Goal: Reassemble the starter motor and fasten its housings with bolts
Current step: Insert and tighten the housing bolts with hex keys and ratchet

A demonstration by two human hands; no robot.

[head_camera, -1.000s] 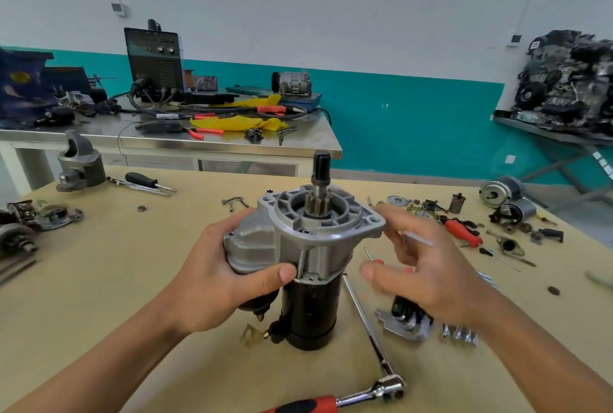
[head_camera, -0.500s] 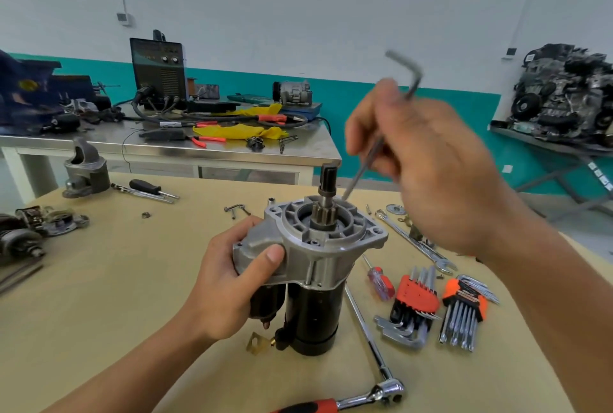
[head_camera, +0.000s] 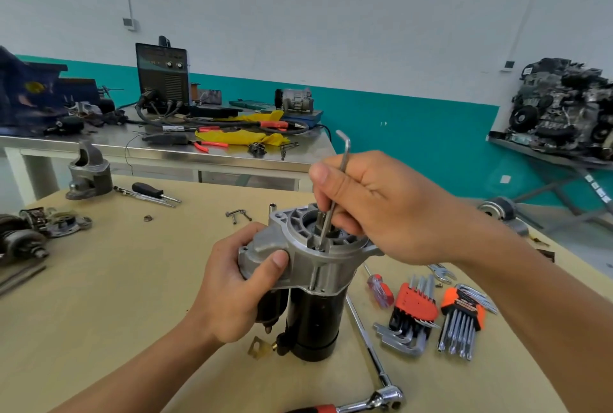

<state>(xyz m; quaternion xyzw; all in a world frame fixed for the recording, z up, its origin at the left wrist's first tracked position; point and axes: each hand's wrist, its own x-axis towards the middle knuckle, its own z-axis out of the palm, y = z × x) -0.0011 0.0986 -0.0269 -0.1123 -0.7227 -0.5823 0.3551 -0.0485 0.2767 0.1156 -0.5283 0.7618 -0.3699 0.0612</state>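
The starter motor (head_camera: 315,319) stands upright mid-table (head_camera: 99,313) with its grey housing (head_camera: 298,256) already seated on the black body; your left hand (head_camera: 238,283), at 9 o'clock of the motor, grips the housing, and your right hand (head_camera: 381,210), at 1 o'clock, pinches a hex key (head_camera: 326,228) whose tip sits in a bolt (head_camera: 319,248) on the near rim. Assembly looks complete and bolt tightening appears just begun. Half a second earlier the key hung tilted in the air above the shaft; now it is engaged

White/teal wall (head_camera: 331,14), steel bench (head_camera: 99,151) behind
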